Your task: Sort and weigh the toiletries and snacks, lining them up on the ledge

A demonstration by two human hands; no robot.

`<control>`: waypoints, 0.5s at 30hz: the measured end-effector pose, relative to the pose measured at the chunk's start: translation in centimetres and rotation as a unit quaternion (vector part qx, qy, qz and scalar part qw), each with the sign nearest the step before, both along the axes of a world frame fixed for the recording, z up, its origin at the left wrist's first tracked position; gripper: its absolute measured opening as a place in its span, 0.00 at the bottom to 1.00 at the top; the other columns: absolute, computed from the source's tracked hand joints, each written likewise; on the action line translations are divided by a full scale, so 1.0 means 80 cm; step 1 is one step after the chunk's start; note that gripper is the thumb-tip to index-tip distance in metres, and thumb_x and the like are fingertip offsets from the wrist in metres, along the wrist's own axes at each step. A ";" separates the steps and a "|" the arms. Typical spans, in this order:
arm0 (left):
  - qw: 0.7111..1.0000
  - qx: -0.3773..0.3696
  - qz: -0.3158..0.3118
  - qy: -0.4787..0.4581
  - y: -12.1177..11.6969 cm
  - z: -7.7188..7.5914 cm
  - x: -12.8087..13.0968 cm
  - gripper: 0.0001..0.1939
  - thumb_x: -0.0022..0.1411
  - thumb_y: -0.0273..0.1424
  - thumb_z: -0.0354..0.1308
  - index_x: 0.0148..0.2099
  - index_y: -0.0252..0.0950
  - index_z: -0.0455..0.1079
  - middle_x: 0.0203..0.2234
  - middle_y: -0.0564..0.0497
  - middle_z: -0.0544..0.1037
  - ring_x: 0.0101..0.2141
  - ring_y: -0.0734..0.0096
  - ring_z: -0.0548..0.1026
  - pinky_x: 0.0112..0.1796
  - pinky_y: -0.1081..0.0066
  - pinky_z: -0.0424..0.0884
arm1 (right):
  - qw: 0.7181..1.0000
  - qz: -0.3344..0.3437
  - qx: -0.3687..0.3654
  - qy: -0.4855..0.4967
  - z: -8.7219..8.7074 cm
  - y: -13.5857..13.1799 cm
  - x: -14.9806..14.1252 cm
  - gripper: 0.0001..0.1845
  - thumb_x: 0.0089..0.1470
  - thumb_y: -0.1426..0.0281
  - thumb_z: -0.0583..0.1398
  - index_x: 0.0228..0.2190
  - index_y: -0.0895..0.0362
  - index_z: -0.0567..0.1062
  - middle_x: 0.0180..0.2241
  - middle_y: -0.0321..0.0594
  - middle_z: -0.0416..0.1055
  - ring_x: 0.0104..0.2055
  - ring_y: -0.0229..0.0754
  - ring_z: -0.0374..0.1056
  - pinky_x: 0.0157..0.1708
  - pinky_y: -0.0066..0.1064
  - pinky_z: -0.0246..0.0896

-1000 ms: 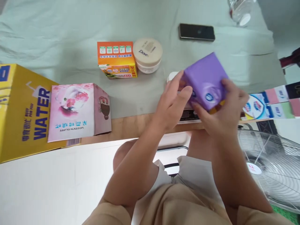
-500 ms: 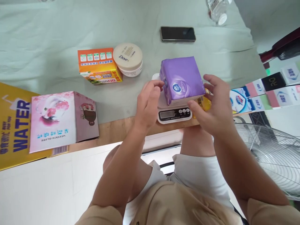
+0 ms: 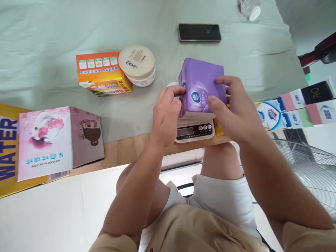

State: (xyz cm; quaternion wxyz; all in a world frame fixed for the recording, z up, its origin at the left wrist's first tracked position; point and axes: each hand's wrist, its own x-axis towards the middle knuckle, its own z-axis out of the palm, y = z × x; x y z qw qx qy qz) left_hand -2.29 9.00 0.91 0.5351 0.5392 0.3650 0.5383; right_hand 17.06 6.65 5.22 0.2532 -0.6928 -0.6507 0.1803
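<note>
A purple pack of tissues is over the small white kitchen scale, whose dark display panel shows below the pack's near edge. My right hand is closed on the pack's right side, thumb on the front face and fingers at the far edge. Against the left side, my left hand has its curled fingertips pressed to the wrapper. The pack hides most of the weighing plate, and I cannot tell whether it still rests there. Something yellow peeks out beside the scale, mostly behind my right hand.
Left of the scale stand an orange box and a Dove tub. A pink glass box lies on a yellow package. A phone and a clear bottle are farther back. Several small boxes line the right; a fan stands below.
My right hand has closed in onto the pack's right side, and my left fingers now press its left side. The pack looks slightly turned. The whole view has shifted a little.
</note>
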 end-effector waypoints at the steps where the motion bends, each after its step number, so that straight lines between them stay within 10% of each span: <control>1: 1.000 0.009 -0.005 -0.003 0.001 0.001 0.003 0.15 0.72 0.43 0.52 0.50 0.46 0.76 0.51 0.48 0.76 0.58 0.55 0.72 0.61 0.58 0.71 | 1.000 -0.005 -0.013 -0.005 0.001 0.006 0.002 0.33 0.64 0.43 0.57 0.63 0.42 0.61 0.52 0.46 0.73 0.48 0.52 0.76 0.48 0.56 0.76; 8: 0.994 0.106 -0.029 0.015 0.007 0.013 0.019 0.22 0.72 0.54 0.52 0.52 0.49 0.80 0.54 0.46 0.76 0.60 0.51 0.72 0.63 0.55 0.72 | 0.998 0.029 -0.050 0.011 0.026 0.029 0.013 0.33 0.58 0.45 0.63 0.56 0.47 0.60 0.45 0.42 0.72 0.45 0.52 0.76 0.44 0.52 0.77; 15: 0.990 0.097 -0.106 -0.011 0.010 0.031 0.060 0.22 0.73 0.52 0.52 0.52 0.47 0.80 0.58 0.46 0.74 0.63 0.53 0.71 0.64 0.58 0.73 | 0.996 0.003 -0.040 -0.084 0.100 0.041 0.048 0.44 0.44 0.61 0.73 0.57 0.46 0.59 0.46 0.42 0.70 0.42 0.49 0.74 0.41 0.46 0.75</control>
